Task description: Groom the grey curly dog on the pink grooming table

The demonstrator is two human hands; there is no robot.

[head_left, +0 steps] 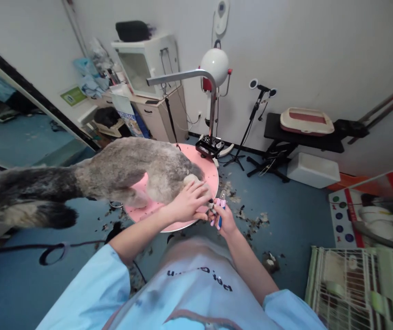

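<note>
At frame centre, on the pink table (206, 170), my left hand (188, 201) closes around the cat's (124, 172) soft, squirmy paw (209, 202) while my right hand (226, 220) grips rigid pink clippers (219, 208) by the handles.

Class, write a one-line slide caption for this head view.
Left hand holds a cat's paw; right hand grips pink clippers.

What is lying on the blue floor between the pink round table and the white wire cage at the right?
In the head view, clumps of cut fur lie scattered on the floor between the pink grooming table and the wire cage.
</note>
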